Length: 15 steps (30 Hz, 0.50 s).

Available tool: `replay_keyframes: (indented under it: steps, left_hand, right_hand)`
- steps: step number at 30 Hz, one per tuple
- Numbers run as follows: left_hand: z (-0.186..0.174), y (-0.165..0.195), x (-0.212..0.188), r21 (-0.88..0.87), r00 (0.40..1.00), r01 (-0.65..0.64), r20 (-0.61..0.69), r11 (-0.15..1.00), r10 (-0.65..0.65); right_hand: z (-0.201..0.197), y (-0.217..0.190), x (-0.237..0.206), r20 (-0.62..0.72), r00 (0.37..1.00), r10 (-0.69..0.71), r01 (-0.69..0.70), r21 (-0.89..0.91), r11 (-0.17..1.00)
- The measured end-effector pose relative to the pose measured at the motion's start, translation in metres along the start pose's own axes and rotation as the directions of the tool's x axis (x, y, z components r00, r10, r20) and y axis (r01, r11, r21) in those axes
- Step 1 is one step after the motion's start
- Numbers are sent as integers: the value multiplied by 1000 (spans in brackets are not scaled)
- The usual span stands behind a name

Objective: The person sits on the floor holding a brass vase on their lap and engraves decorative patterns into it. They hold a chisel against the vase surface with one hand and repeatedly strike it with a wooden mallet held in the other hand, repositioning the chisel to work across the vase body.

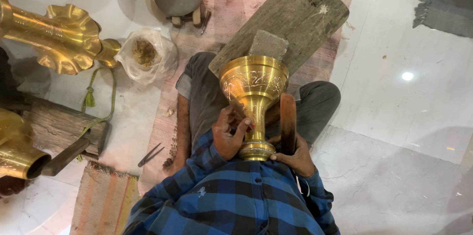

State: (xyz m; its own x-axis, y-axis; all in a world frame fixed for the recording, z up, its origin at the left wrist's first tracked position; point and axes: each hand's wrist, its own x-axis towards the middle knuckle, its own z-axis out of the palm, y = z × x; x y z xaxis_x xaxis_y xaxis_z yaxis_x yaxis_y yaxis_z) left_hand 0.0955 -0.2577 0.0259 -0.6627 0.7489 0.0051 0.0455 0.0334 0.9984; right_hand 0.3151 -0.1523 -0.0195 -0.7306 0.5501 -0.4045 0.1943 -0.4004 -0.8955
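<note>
Brass goblet (pixel 253 102), polished and engraved around its bowl, stands at frame centre on the person's lap. Left hand (pixel 227 134) fingers pinch what seems a small tool against the stem; right hand (pixel 294 153) fingers grip a smooth reddish wooden mallet (pixel 287 121) beside it.

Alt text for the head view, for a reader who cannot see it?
Seated on the floor, a person steadies an engraved brass goblet on the lap, left hand on its stem, right hand gripping a wooden mallet beside it.

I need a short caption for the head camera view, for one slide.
Seated person steadies an engraved brass goblet on the lap, left hand on its stem, right hand holding a brown wooden mallet beside it.
</note>
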Motion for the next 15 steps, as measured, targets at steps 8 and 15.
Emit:
replay_keyframes:
  steps: [8,15]
  left_hand:
    - [8,2,4,-57,996,-89,5,994,90]
    - [8,5,7,-200,995,-97,-25,975,94]
  right_hand:
    - [13,-14,-2,-41,999,-10,10,15,1000]
    - [15,-17,-5,-134,987,-91,77,-109,991]
